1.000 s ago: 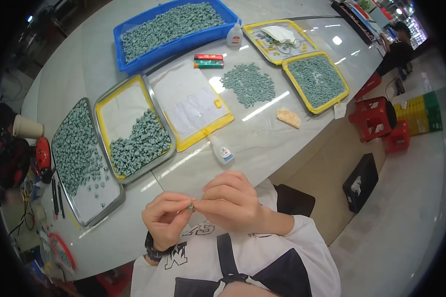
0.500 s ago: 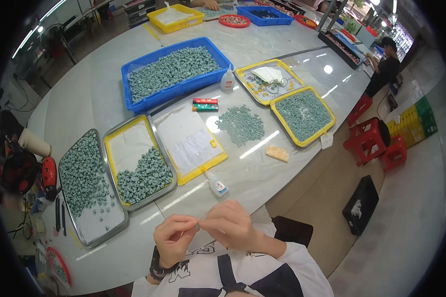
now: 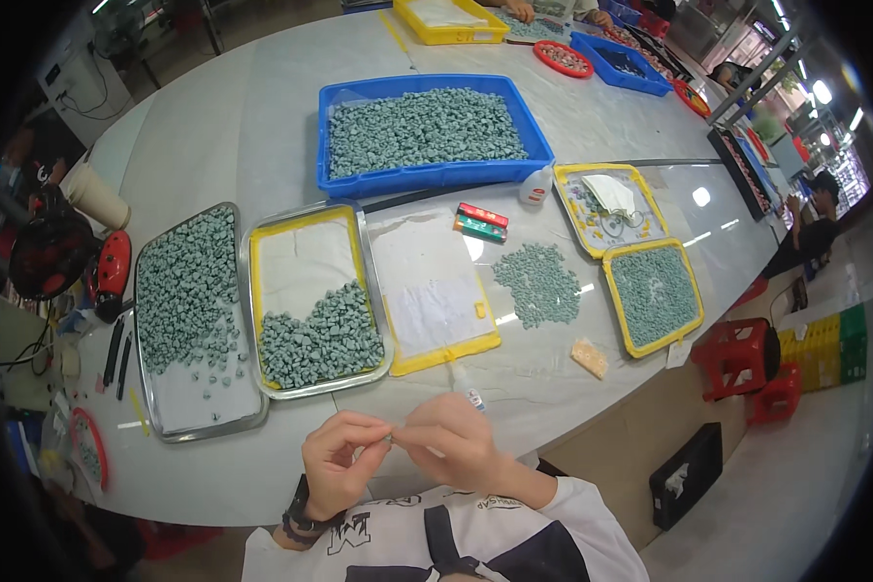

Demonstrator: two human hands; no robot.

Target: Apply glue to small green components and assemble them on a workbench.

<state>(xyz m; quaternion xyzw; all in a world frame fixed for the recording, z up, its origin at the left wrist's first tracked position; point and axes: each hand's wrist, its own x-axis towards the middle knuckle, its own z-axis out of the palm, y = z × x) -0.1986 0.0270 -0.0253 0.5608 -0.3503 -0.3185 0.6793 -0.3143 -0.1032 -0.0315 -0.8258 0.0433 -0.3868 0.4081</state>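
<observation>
My left hand (image 3: 339, 468) and my right hand (image 3: 453, 446) meet in front of my chest, fingertips pinched together. Between them is a small grey-green piece (image 3: 389, 439), mostly covered by the fingers, so its exact kind is unclear. Just beyond my right hand lies a white squeeze bottle (image 3: 469, 390), partly hidden by it. Past the bottle is a yellow-edged board with white paper (image 3: 427, 315). Left of the board, a yellow-rimmed metal tray (image 3: 306, 242) holds grey-green clustered pieces, and another metal tray (image 3: 199, 412) holds more. Loose small green pieces (image 3: 538, 284) lie spread on the table.
A big blue bin (image 3: 436, 175) of grey-green pieces stands farther back, with a second squeeze bottle (image 3: 533, 186) at its corner. Two lighters (image 3: 481, 221) lie near the board. Yellow-edged trays (image 3: 640, 344) sit at right, beside an orange patterned card (image 3: 589, 359). Red stools (image 3: 732, 354) stand beyond the table edge.
The view has turned, so the table's things now sit farther right and tilt differently. Both hands keep the same pinch on the small piece.
</observation>
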